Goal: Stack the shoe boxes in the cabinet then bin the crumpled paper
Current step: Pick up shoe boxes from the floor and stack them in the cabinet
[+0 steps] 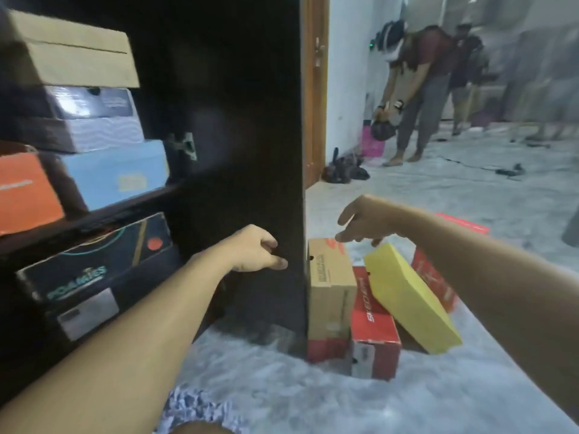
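Fingers on the right hand point(363, 220) are spread and loose, nothing in them, hovering right over the floor pile. Fingers on the left hand point(258, 250) are curled in against the dark cabinet door point(238, 120); can't honestly tell if they're gripping its edge or just resting there.

So the boxes still to go in are all on the floor point(282, 386), just past the door's outer edge: a brown cardboard box point(330, 283) standing on end right against the door, a red box point(372, 324) beside it, and a yellow box point(410, 296) leaning tilted across the red ones, its high end up near the right hand. Its long axis runs from that hand down toward the camera and to the right. Right hand is clearly the nearer one, with the yellow box's top corner just below its fingertips, so I'd guess that's the next grab.

Cabinet shelves point(94, 211) on the left already hold several stacked boxes. No crumpled paper in sight from here.
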